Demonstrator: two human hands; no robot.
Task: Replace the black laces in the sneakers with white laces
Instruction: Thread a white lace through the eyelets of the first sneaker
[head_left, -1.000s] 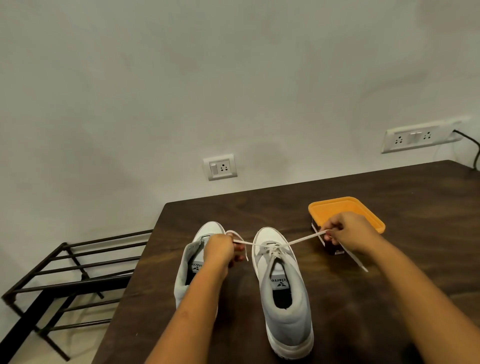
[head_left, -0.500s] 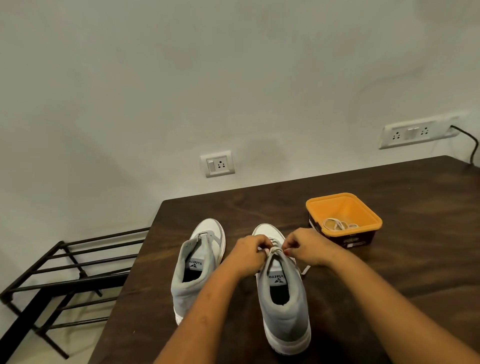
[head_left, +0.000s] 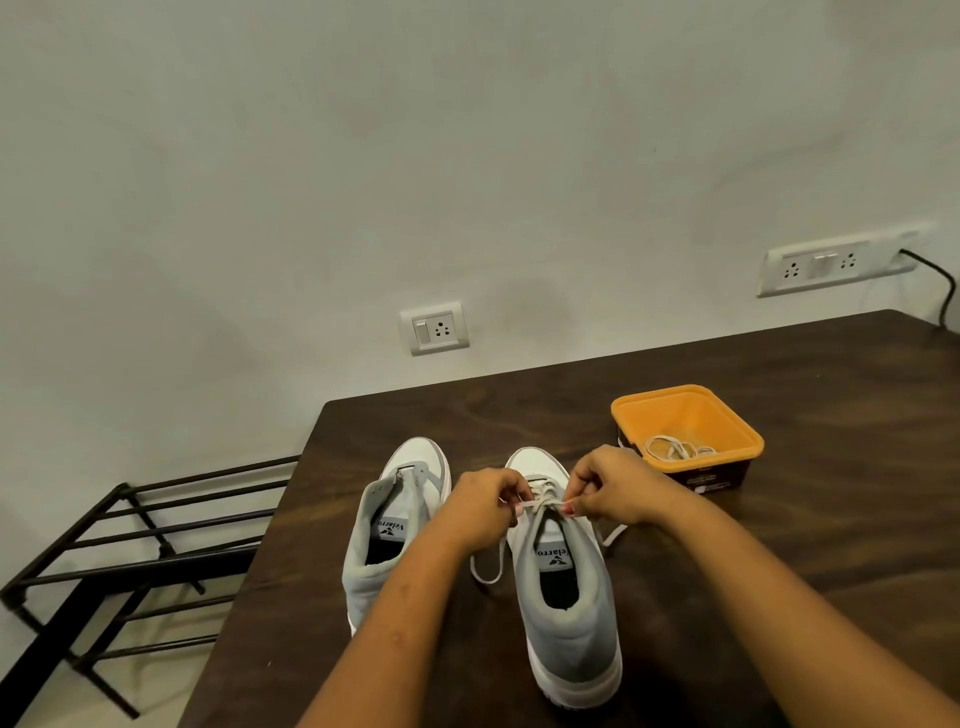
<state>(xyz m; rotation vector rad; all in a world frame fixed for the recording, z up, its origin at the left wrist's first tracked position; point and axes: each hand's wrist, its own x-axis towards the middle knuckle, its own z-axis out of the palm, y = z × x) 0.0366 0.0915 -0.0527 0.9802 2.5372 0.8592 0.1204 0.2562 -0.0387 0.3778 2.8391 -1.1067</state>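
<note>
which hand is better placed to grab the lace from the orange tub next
Right hand, probably: it is nearer the orange tub holding the spare lace; the left hand is farther, across the sneaker.

Both bare forearms are extended forward and angled toward each other. The left hand (head_left: 480, 506) and the right hand (head_left: 615, 491) are held near each other, knuckles up, with fingers curled. A white lace (head_left: 541, 503) is pinched by each between thumb and fingertips.

table (head_left: 779, 519): dark wood, matt | box (head_left: 735, 425): orange plastic | rack (head_left: 156, 525): black metal
</note>
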